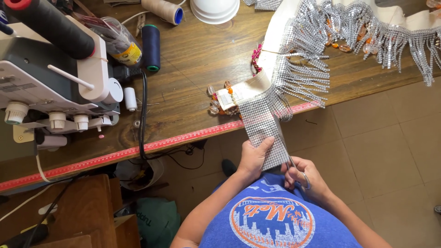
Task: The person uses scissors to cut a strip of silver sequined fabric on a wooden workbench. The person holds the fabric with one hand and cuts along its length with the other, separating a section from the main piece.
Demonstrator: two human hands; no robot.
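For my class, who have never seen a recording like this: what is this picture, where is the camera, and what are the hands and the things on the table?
One camera, worn on the person's head, looks down at their two bare hands. The left hand grips a strip of silver rhinestone mesh. The right hand holds scissors at the strip's edge. On the wooden table lie a white sewing machine, thread spools, a white bowl and silver fringe trim. A red measuring tape runs along the table's edge.

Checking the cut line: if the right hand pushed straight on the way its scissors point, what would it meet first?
The right hand points its scissors up along the rhinestone mesh strip. Going on, it would probably meet the strip's edge first, then the table edge; depth is unclear.
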